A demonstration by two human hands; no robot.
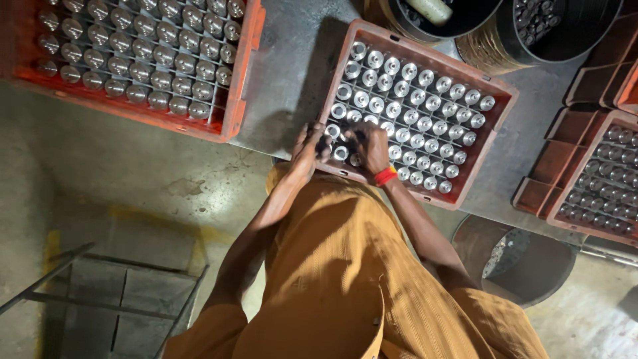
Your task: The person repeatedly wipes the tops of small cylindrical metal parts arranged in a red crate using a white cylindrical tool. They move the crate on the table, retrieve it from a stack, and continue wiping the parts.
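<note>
Both hands meet at the near left corner of the red plastic crate with a divider grid [500, 93], which sits in the middle of the frame on the grey metal surface [286, 73]. The crate is packed with shiny silver metal cylinders [425, 106] standing upright, one to a cell. The left hand [307, 154] comes in from the left over the crate's rim, its fingers curled around something small and dark; I cannot make out what, the spot is too shadowed. The right hand [369, 147], with a red and yellow band [385, 175] on the wrist, rests on the cylinders of the lower left rows, fingers bent down onto them, and its grip looks closed over one or two of the tops, though that is hard to be sure of from here. The two hands sit just beside each other.

In the upper left of the frame lies a second red crate of duller metal cylinders [239, 100]. At the right edge a third red crate [565, 219] holds more. Round dark bins [478, 40] stand along the top, and a rusty round drum [531, 266] is at the lower right. The person wears an ochre ribbed shirt [339, 272].
</note>
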